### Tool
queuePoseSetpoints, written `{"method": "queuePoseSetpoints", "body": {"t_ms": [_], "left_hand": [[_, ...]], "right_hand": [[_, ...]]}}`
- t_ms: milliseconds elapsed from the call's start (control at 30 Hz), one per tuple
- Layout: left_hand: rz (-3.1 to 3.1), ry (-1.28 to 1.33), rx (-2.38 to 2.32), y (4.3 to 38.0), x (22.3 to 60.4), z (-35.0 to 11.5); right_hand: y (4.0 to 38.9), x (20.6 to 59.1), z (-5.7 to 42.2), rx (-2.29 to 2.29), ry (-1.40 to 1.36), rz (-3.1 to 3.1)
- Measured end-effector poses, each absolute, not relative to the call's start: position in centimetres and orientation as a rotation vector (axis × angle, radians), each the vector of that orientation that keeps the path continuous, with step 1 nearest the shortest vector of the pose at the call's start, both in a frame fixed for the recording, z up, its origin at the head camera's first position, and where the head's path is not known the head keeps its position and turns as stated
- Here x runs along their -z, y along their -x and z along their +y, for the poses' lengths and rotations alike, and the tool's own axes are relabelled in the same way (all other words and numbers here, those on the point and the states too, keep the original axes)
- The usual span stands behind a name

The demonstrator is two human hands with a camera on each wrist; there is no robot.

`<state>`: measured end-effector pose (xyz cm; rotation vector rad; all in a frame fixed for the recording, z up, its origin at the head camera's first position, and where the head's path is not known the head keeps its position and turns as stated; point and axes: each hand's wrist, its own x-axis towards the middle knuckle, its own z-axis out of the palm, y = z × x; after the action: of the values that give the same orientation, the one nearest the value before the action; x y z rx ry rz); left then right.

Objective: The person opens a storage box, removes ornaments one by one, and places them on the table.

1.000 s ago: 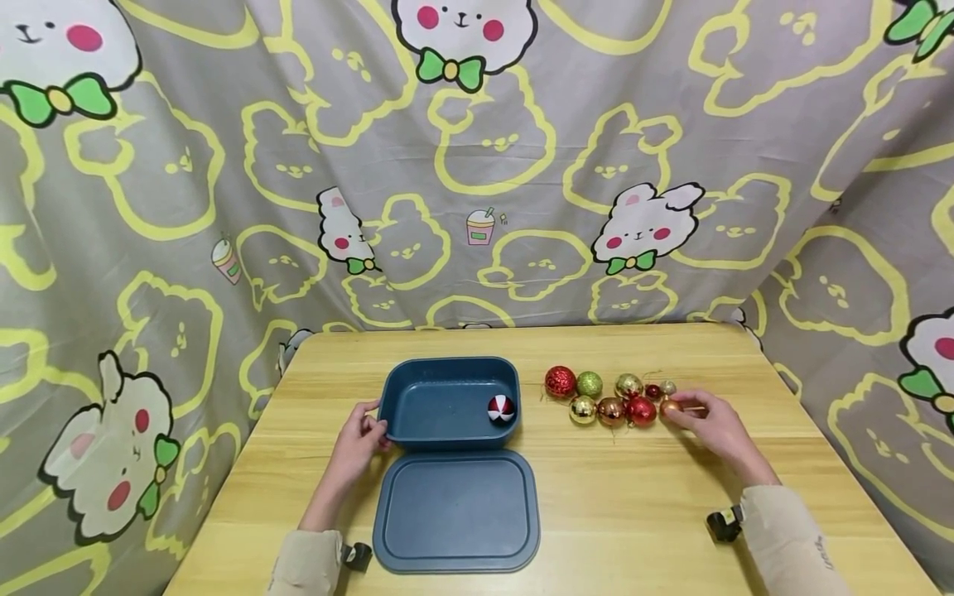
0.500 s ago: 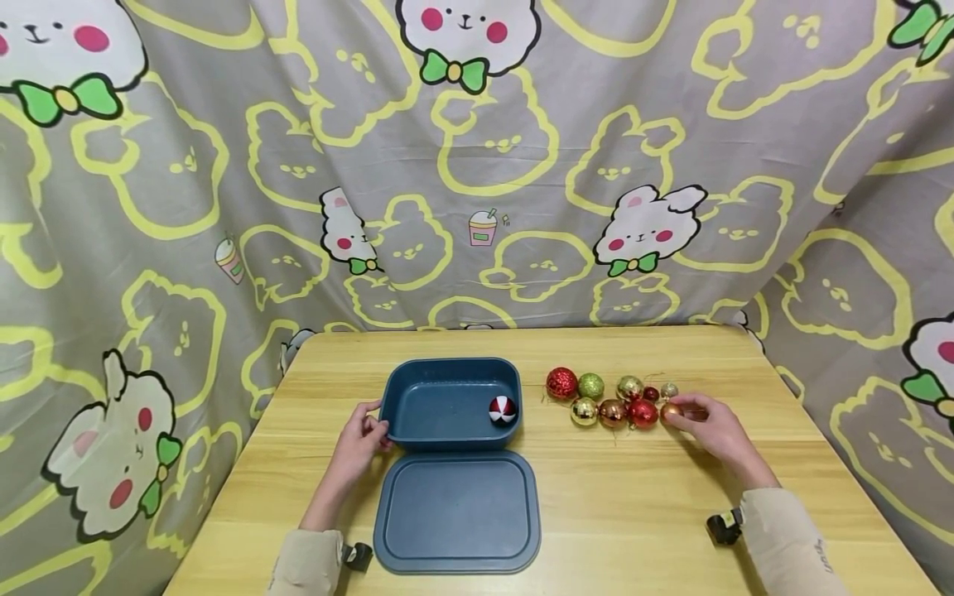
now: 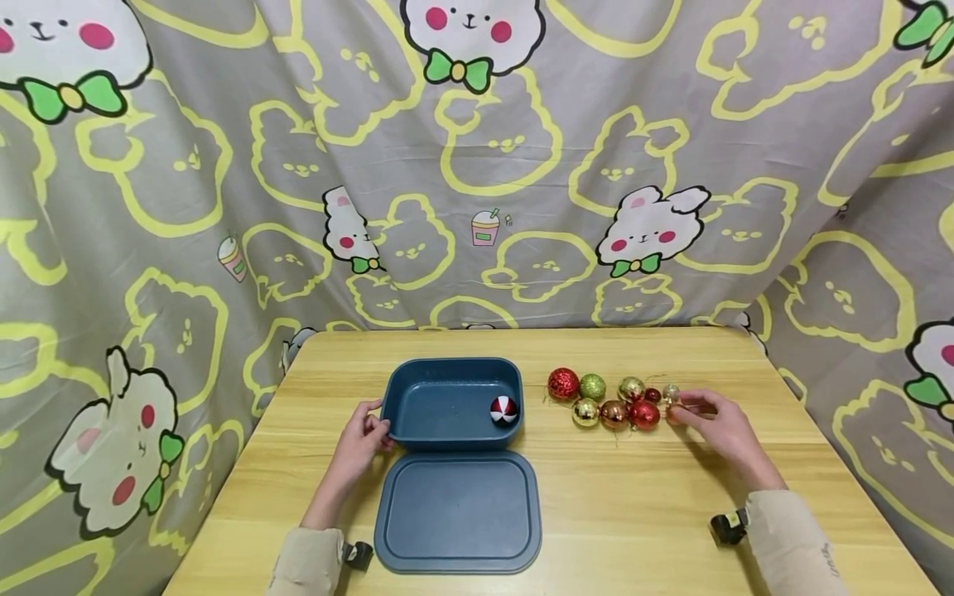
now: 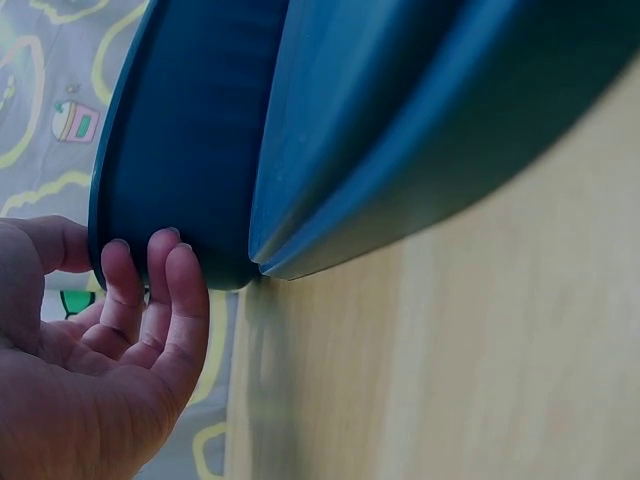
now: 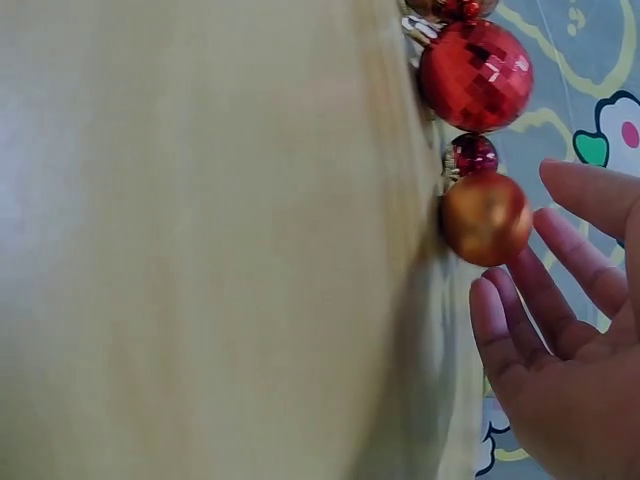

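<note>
My left hand (image 3: 361, 443) holds the left wall of a dark blue plastic box (image 3: 398, 397); its thumb is at the rim and its fingertips lie against the outside wall (image 4: 185, 150). Inside the box, at the right, lies a red-and-white Christmas ball (image 3: 503, 409). My right hand (image 3: 719, 426) is at the right end of a group of Christmas balls, fingers spread around a small matte copper ball (image 5: 487, 218). Its fingertips are right at that ball, with the thumb apart from it. A shiny faceted red ball (image 5: 478, 75) and a tiny dark red ball (image 5: 472, 154) sit beside it.
A blue-grey lid (image 3: 458, 513) lies flat in front of the box. Left of the right hand are a glittery red ball (image 3: 563, 384), a green ball (image 3: 592, 386), a gold ball (image 3: 585, 411) and a brown ball (image 3: 614, 414). A patterned curtain (image 3: 417, 273) hangs behind the table.
My right hand's fingers have shifted slightly and now cover more of the copper ball in the head view. The left hand, box and lid stay as they were.
</note>
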<state>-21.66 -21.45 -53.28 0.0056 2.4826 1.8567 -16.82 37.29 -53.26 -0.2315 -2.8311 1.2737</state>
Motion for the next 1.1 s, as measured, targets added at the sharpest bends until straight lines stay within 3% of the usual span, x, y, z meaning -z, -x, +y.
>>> {"method": "queuePoseSetpoints", "body": {"t_ms": [567,1100], "left_hand": [[2.480,-0.007,-1.856,21.6,53.2,-21.4],[2.467,0.004,-1.860,21.7,53.3,-21.5]], "right_hand": [[16.6,51.1,37.2,-1.269,0.197,-2.742],[18.7,47.3,29.2,-1.519,-0.014,-2.671]]}}
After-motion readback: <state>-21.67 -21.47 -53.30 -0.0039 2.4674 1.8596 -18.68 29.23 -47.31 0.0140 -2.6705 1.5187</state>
